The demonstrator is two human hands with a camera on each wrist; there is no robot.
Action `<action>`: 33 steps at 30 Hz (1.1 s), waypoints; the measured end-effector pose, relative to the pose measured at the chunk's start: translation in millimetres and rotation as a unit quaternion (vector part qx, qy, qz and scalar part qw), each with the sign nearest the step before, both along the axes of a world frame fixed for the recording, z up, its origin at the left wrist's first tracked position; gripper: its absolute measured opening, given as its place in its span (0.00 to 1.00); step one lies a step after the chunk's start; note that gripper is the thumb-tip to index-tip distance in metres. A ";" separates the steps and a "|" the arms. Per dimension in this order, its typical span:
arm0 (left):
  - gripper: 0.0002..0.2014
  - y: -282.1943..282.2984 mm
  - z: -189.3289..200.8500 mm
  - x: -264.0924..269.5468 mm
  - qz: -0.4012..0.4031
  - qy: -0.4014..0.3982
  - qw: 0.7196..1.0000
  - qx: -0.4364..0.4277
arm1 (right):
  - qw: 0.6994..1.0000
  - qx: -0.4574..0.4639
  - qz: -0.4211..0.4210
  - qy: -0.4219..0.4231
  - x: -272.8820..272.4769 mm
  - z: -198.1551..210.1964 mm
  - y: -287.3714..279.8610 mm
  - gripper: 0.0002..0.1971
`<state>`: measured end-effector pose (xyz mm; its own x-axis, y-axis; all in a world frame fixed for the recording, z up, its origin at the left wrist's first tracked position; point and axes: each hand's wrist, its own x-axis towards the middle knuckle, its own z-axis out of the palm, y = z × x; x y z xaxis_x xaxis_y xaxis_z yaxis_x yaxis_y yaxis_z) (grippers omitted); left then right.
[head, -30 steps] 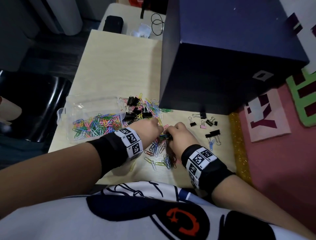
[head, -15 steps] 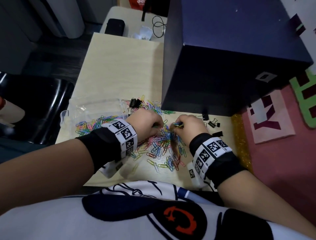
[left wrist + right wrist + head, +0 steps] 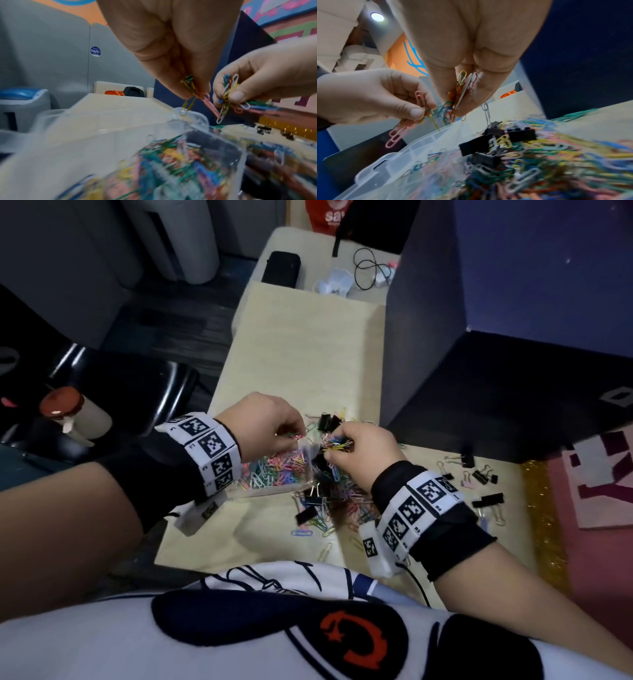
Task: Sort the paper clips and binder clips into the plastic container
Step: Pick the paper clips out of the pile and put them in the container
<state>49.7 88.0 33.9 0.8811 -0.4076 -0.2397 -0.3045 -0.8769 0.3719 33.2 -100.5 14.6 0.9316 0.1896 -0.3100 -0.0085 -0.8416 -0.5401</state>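
Observation:
A clear plastic container (image 3: 274, 486) on the table holds a heap of coloured paper clips (image 3: 270, 470). My left hand (image 3: 270, 426) hovers over it and pinches a few paper clips (image 3: 197, 94), pink and yellow ones dangling. My right hand (image 3: 363, 450) is just right of the container's edge and grips a bunch of mixed-colour paper clips (image 3: 457, 97). Below it lies a loose pile of paper clips mixed with black binder clips (image 3: 325, 501). More binder clips (image 3: 479, 477) are scattered at the right of the table. The container wall (image 3: 388, 162) shows in the right wrist view.
A large dark blue box (image 3: 513, 337) stands close behind and right of the pile. A black chair (image 3: 120, 392) and a cup with a red lid (image 3: 68, 412) are at the left. A black case (image 3: 282, 266) and cables (image 3: 370, 270) lie at the far end.
Both hands rose from the loose pile with paper clips and moved left; the left hand is now over the container, the right at its edge. The head view shifted.

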 end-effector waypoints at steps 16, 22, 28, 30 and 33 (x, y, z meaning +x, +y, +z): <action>0.11 48.2 -21.4 0.3 -0.008 0.083 0.995 0.054 | 0.995 0.004 0.071 0.068 7.0 2.6 44.9 0.11; 0.24 30.2 -31.9 -17.0 -0.169 0.079 0.972 0.141 | 0.996 -0.031 0.068 0.056 0.8 -3.0 33.2 0.12; 0.18 35.9 -29.7 -20.6 -0.183 0.099 0.944 0.257 | 0.981 -0.094 0.154 0.068 -4.3 -2.5 37.8 0.19; 0.16 39.2 -24.4 -19.0 -0.183 0.083 0.945 0.258 | 0.981 -0.094 0.155 0.062 -4.1 -4.3 37.1 0.18; 0.15 35.6 -23.0 -20.9 -0.171 0.083 0.946 0.264 | 0.980 -0.097 0.163 0.051 -5.7 -9.4 36.4 0.17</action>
